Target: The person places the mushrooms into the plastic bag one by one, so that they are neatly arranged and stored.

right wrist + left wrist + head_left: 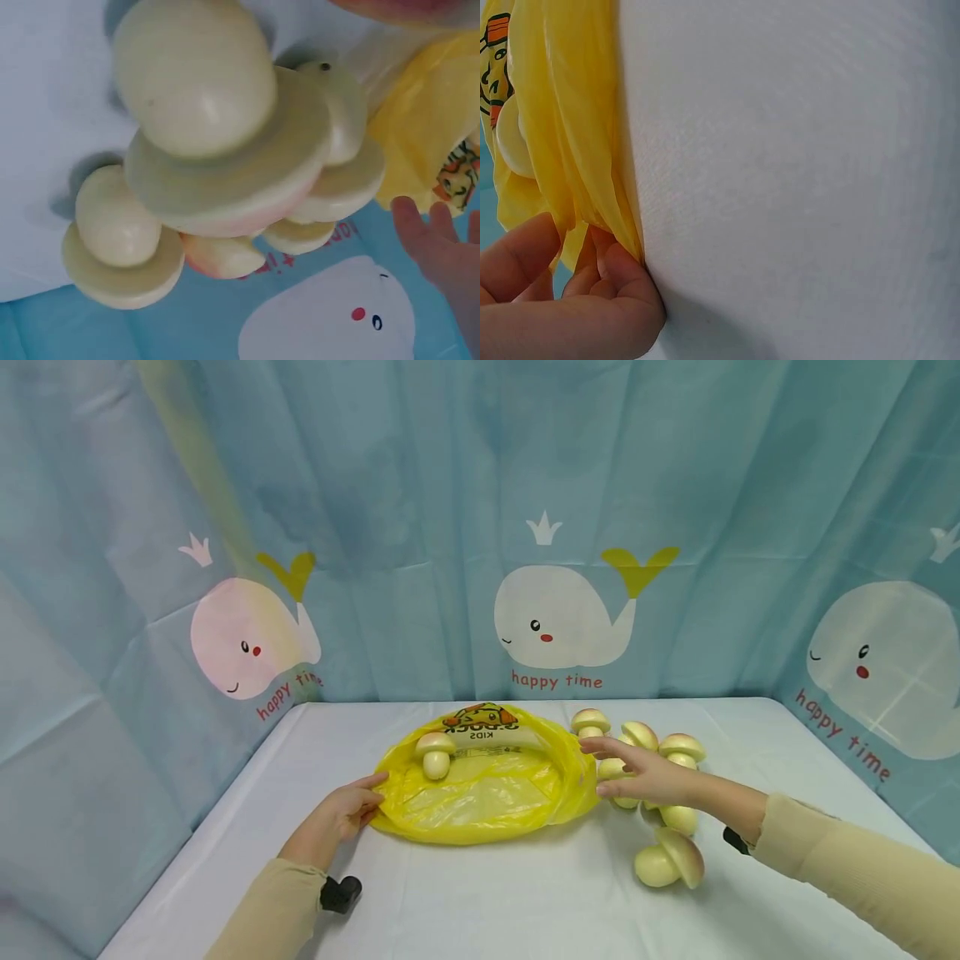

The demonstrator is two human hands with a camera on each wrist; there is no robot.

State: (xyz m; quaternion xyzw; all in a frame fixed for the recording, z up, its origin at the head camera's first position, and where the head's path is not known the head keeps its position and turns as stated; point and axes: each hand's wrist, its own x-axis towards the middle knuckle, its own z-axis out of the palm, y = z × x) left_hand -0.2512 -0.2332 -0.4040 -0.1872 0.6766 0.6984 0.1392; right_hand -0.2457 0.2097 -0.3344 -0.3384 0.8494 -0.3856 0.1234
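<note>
A yellow plastic bag (pixel 480 793) with a printed duck lies on the table, its mouth spread wide. One toy mushroom (pixel 436 755) with a pale stem and pinkish cap sits inside it, toward the left. My left hand (pixel 351 804) pinches the bag's left rim between thumb and fingers, as the left wrist view shows with the bag (pixel 570 112) gathered there. Beside the right rim is my right hand (pixel 645 774), its fingers spread and nothing held. Several more mushrooms (pixel 679 748) cluster behind and beneath that hand.
Nearer the front, a single mushroom (pixel 670 858) lies on its side, below the right forearm. White cloth covers the table (pixel 480 910). A blue curtain (pixel 420 527) printed with whales hangs along the back and sides.
</note>
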